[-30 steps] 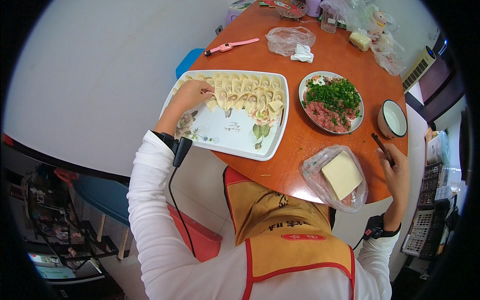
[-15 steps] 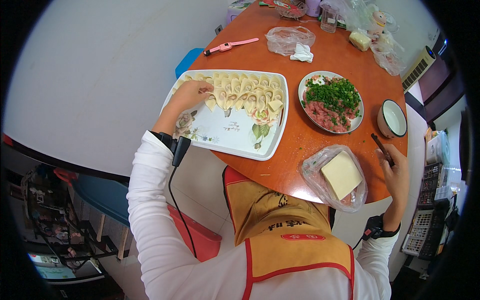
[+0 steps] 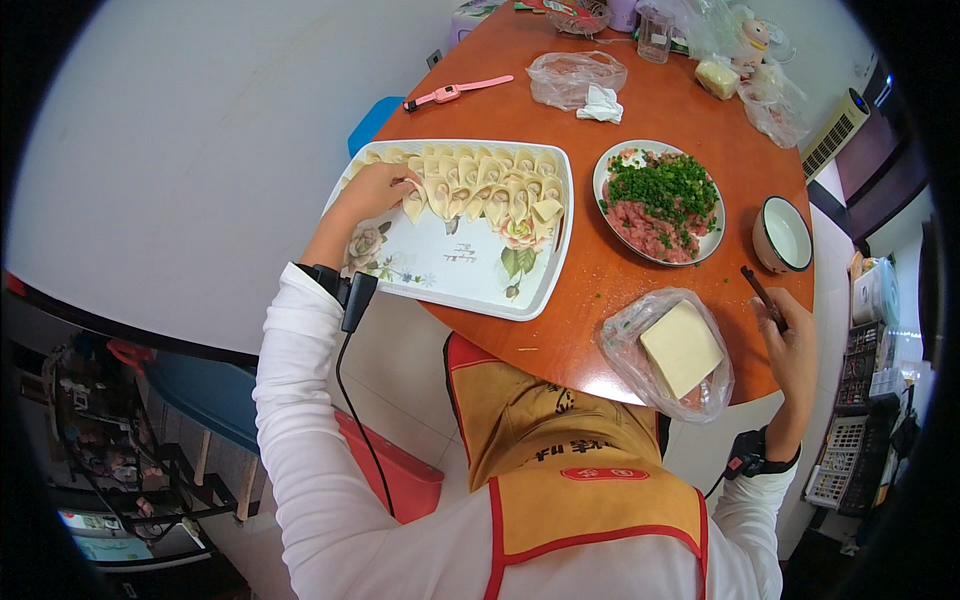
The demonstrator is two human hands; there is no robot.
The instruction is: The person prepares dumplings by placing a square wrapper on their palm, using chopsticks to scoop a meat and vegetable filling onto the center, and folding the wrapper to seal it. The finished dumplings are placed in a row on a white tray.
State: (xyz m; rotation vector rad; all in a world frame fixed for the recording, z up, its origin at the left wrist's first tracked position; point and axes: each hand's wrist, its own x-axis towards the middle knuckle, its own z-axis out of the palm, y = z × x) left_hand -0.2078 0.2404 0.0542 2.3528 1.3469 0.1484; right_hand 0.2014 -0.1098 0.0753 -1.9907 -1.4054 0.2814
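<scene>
My left hand (image 3: 380, 190) is over the left side of a white flowered tray (image 3: 455, 285), its fingers pinched on a folded wonton (image 3: 414, 204) at the left end of the front row. Several more wontons (image 3: 490, 172) stand in close rows across the tray's far half. At the table's right edge my right hand (image 3: 790, 335) is closed around dark brown chopsticks (image 3: 762, 288), tips pointing away from me. Just left of it, a stack of square wonton wrappers (image 3: 683, 348) lies on a clear plastic bag (image 3: 625, 340). Beyond sits a plate of minced meat (image 3: 640, 222) topped with chopped green onion (image 3: 665, 188).
A white bowl (image 3: 783, 235) with a dark rim stands at the right table edge. Farther back lie a pink watch (image 3: 447, 94), a crumpled plastic bag (image 3: 575, 78) and a white tissue (image 3: 601, 104). A clear cup (image 3: 655, 38) and more bags crowd the far end.
My left hand has shifted slightly, and the wonton at its fingertips sits a little farther left, closer to the hand. The right hand has hardly moved.
</scene>
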